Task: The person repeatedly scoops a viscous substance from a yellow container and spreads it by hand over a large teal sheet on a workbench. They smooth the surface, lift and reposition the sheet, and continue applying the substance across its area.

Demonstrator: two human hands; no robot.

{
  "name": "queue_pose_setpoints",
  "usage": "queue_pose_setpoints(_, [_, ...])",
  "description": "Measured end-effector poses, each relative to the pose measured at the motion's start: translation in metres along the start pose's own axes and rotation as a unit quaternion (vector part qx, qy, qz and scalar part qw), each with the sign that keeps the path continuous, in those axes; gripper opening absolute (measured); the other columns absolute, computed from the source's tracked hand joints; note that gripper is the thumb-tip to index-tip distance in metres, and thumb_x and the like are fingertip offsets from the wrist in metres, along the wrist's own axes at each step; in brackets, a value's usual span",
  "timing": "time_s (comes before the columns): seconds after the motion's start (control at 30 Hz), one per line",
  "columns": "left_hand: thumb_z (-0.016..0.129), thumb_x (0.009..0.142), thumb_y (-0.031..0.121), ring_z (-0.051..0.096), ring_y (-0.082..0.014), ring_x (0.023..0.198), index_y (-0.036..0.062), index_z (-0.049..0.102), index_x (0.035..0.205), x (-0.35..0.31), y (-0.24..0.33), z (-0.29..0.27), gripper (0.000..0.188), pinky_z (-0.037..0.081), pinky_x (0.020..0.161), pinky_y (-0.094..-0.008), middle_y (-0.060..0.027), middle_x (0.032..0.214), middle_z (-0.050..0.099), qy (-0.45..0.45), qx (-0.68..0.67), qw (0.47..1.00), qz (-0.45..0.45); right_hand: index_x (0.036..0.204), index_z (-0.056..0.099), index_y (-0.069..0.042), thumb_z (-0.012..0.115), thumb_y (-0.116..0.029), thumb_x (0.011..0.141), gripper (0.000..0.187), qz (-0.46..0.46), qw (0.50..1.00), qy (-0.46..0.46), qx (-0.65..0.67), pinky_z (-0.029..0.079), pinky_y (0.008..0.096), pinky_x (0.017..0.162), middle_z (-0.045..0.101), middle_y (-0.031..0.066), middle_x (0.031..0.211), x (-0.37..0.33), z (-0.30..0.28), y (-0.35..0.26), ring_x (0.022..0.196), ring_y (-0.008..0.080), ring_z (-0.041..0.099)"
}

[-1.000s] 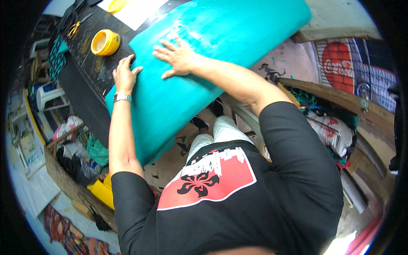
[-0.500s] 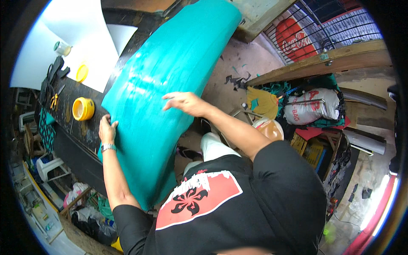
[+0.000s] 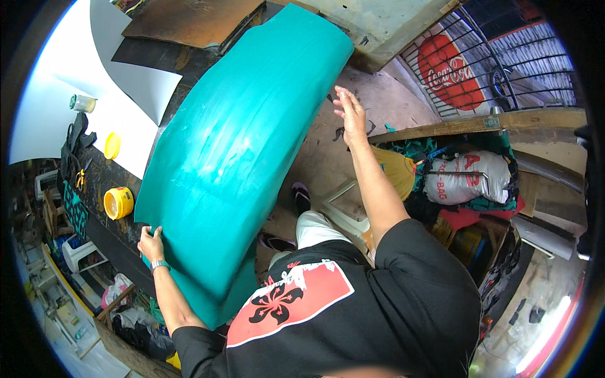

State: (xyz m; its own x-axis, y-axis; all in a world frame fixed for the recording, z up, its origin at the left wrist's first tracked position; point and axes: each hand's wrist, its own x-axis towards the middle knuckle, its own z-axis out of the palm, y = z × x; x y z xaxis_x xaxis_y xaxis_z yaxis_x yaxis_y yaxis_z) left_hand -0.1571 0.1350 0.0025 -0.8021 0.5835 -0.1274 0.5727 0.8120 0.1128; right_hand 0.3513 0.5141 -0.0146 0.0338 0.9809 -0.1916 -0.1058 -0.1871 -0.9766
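A large teal leather-like sheet point(image 3: 233, 145) lies lengthwise over the dark worktable, with its near end hanging over the edge towards me. It is smooth, with shiny patches in the middle. My left hand point(image 3: 151, 243), with a metal watch at the wrist, is closed on the sheet's lower left edge. Off the sheet's right side, my right hand point(image 3: 353, 120) is raised over the floor, its fingers stretched out and nothing in them. Left of the sheet stands an open yellow tub point(image 3: 118, 203) with pale contents. Its likely lid, a yellow disc point(image 3: 112, 145), lies farther back.
Orange-handled scissors point(image 3: 81, 179) and a small clear jar point(image 3: 82, 103) are on the left, beside large white sheets point(image 3: 69, 57). Brown board-like sheets point(image 3: 189, 22) lie at the back. A white plastic stool point(image 3: 340, 208) and a filled white bag point(image 3: 466, 178) stand to the right.
My right hand has swung from above the middle of the sheet out past its right edge, fingers straightening. The left hand stays at the sheet's edge. The whole view has shifted slightly.
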Motion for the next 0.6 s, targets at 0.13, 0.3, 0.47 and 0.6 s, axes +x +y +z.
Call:
queue_pose_setpoints(0.13, [0.076,0.080,0.032,0.065,-0.0331,0.090,0.0107,0.065,0.102,-0.002,-0.005,0.000,0.033,0.026,0.108,-0.0595,-0.0118,0.087,0.069,0.008,0.012,0.999,-0.043,0.120,0.069,-0.008,0.056,-0.041,0.099,0.041,-0.106,0.990,-0.040,-0.085,0.034,0.0355,0.108,0.049,0.0092,0.139,0.037,0.001,-0.008,0.131,0.0217,0.043])
queue_pose_setpoints(0.3, [0.073,0.081,0.040,0.062,-0.0316,0.107,0.0137,0.064,0.110,-0.003,-0.014,0.010,0.040,0.026,0.107,-0.0619,-0.0099,0.112,0.068,0.011,0.075,0.996,-0.055,0.121,0.068,-0.007,0.062,-0.035,0.096,0.038,-0.154,0.977,-0.026,-0.143,0.038,0.0380,0.108,0.050,0.0138,0.139,0.079,0.005,0.001,0.130,0.0240,0.045])
queue_pose_setpoints(0.47, [0.069,0.086,0.044,0.062,-0.0289,0.103,0.0164,0.063,0.112,-0.014,-0.018,0.023,0.038,0.029,0.105,-0.0585,-0.0109,0.101,0.070,0.081,0.128,0.988,-0.032,0.147,0.032,-0.006,0.073,-0.008,0.076,0.082,-0.187,0.967,-0.007,-0.172,0.040,0.0420,0.107,0.039,0.0224,0.147,0.147,-0.011,0.006,0.132,0.0339,0.044])
queue_pose_setpoints(0.6, [0.069,0.085,0.043,0.062,-0.0274,0.101,0.0175,0.064,0.111,-0.019,-0.011,0.024,0.037,0.031,0.104,-0.0539,-0.0100,0.097,0.070,0.095,0.135,0.985,-0.055,0.155,0.006,-0.010,0.064,0.008,0.067,0.106,-0.143,0.969,0.036,-0.200,0.043,0.0429,0.102,0.033,0.0245,0.149,0.217,-0.028,-0.001,0.136,0.0376,0.039])
